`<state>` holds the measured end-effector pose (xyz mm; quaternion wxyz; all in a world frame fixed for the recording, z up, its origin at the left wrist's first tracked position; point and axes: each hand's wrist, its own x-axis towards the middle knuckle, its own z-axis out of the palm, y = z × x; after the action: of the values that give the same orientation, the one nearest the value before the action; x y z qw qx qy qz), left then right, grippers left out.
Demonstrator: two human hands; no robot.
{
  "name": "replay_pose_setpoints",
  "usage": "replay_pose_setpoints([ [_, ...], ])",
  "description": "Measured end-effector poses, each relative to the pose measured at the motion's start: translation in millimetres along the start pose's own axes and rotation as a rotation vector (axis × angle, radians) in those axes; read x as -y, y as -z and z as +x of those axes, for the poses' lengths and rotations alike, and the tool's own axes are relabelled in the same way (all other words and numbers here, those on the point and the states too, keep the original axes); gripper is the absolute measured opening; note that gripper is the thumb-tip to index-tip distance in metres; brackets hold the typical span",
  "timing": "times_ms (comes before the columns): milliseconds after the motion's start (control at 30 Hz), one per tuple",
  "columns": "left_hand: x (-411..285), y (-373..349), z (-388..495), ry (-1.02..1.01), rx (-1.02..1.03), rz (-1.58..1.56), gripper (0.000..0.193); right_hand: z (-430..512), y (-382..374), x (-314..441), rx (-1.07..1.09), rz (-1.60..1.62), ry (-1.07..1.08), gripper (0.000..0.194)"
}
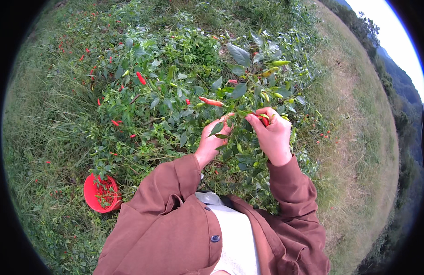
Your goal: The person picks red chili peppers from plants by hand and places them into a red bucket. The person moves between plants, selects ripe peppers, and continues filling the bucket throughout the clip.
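My right hand (275, 135) is closed around red chili peppers (265, 120), which show between its thumb and fingers. Leaves partly cover my left hand (212, 139), whose fingertips pinch a branch of the chili plant (239, 129) just left of the right hand. Immediately above the left hand, an orange-red chili pepper (211, 101) points leftward from the plant. Green chili peppers (280, 63) and a yellowish one (269, 72) hang higher on the same plant. Another red pepper (141, 78) stands up farther left.
A red plastic bucket (90, 195) holding many picked red chilies (105, 192) stands among the plants at lower left. Tall grass (57, 106) grows along the left. Dry grass (349, 144) slopes down at right, with wooded hills (401, 82) beyond.
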<state>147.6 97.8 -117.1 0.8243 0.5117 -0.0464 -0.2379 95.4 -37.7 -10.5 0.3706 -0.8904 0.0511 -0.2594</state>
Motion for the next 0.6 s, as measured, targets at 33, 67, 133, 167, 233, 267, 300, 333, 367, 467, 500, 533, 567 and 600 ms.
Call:
replay_pose_setpoints([
  [33, -9.1, 0.0, 4.2, 0.074, -0.012, -0.041, 0.029, -0.7, 0.5, -1.5, 0.006, 0.064, -0.055, 0.017],
  [67, -6.3, 2.9, 11.8, -0.039, 0.04, 0.025, 0.023, -1.6, -0.2, -5.7, 0.012, 0.128, -0.111, 0.016],
  [133, -19.2, -4.5, 16.2, -0.06, 0.115, 0.211, 0.023, -3.8, -4.0, -12.2, 0.023, 0.458, -0.27, 0.012],
  [167, -25.8, -8.9, 15.1, -0.07, 0.152, 0.305, 0.023, -5.9, -6.3, -16.3, 0.004, 0.533, -0.28, 0.012],
  [233, -29.4, -12.2, 11.8, -0.042, 0.103, 0.236, 0.031, -10.8, -10.1, -21.6, -0.033, 0.685, -0.296, 0.011],
  [267, -22.0, -9.4, 16.2, -0.075, 0.092, 0.215, 0.032, -13.4, -10.3, -21.2, -0.023, 0.703, -0.309, 0.013],
  [300, -19.6, -12.2, 16.7, -0.102, 0.088, 0.19, 0.033, -18.2, -13.0, -25.6, -0.053, 0.73, -0.314, 0.016],
  [333, -24.8, -14.0, 9.6, -0.145, 0.124, 0.245, 0.027, -22.2, -14.8, -29.2, -0.074, 0.709, -0.318, 0.017],
  [367, -18.3, -12.9, 12.5, -0.133, 0.117, 0.224, 0.025, -26.0, -16.2, -32.0, -0.094, 0.688, -0.322, 0.018],
  [467, -7.8, -6.9, 12.8, -0.163, 0.058, 0.134, 0.019, -31.3, -26.0, -34.5, -0.134, 0.814, -0.368, 0.017],
  [500, -8.4, -9.6, 12.7, -0.123, 0.046, 0.087, 0.021, -32.2, -28.3, -36.3, -0.145, 0.857, -0.387, 0.017],
  [533, -9.7, -12.7, 12.5, -0.082, 0.034, 0.04, 0.023, -32.5, -29.5, -35.1, -0.168, 0.815, -0.398, 0.014],
  [567, -11.8, -15.1, 12.1, -0.041, 0.022, -0.008, 0.025, -33.9, -29.3, -36.2, -0.141, 0.886, -0.465, 0.014],
  [600, -15.8, -15.2, 11.4, 0.011, -0.003, -0.028, 0.02, -36.4, -29.3, -36.9, -0.113, 0.96, -0.531, 0.014],
])
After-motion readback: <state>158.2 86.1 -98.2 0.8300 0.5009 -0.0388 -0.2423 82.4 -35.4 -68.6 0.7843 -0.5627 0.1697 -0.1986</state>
